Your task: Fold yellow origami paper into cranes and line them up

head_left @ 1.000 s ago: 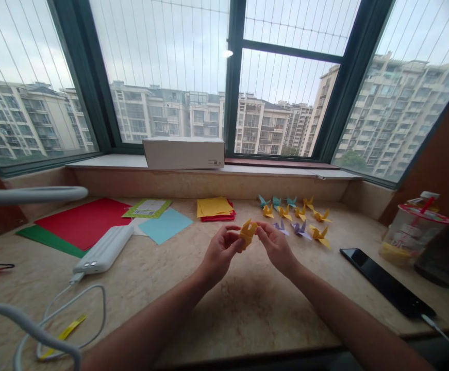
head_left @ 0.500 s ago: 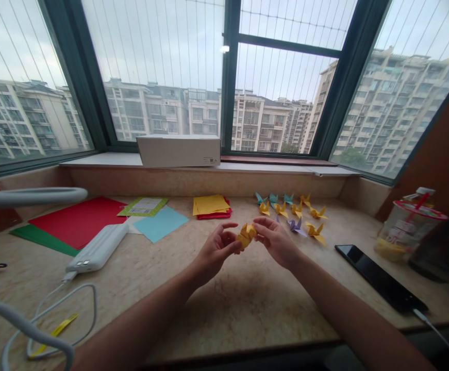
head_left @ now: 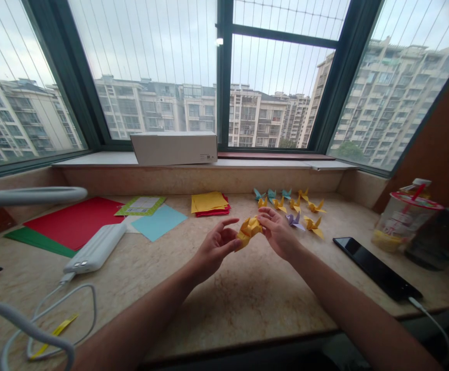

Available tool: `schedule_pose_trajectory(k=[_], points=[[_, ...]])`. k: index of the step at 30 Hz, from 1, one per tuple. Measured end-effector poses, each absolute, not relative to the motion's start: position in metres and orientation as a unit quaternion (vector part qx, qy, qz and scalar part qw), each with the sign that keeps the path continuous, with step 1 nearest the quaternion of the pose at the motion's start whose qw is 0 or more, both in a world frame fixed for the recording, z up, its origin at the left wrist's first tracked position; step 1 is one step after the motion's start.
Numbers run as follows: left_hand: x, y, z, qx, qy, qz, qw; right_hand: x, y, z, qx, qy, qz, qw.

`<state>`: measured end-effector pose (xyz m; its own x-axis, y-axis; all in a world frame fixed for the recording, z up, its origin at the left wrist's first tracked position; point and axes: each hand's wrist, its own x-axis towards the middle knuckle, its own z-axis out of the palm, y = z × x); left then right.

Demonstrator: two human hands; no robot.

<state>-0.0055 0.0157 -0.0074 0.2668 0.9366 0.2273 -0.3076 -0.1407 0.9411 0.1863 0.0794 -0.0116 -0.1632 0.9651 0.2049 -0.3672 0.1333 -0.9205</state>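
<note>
A folded yellow paper crane is held in the air over the middle of the counter, between my two hands. My left hand pinches its left end with thumb and fingers. At its right end, the fingertips of my right hand grip the paper. Just beyond my right hand stand several finished cranes: a purple one, yellow ones such as this crane, and a back row with blue ones such as this crane. My right hand hides part of the group.
Stacked yellow and red paper squares lie behind my hands. To the left are a light blue sheet, a red sheet and a white power bank with a cable. A phone and a lidded cup sit right.
The yellow crane looks wider and more spread out between my hands. My right hand has shifted slightly right, and the whole view has moved a little.
</note>
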Motion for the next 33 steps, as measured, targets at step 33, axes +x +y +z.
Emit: schedule_pose_trajectory(k=[33], points=[[-0.012,0.02,-0.017,0.725,0.421,0.475,0.267,0.176,0.069,-0.014,-0.323,-0.639,0.483,0.504]])
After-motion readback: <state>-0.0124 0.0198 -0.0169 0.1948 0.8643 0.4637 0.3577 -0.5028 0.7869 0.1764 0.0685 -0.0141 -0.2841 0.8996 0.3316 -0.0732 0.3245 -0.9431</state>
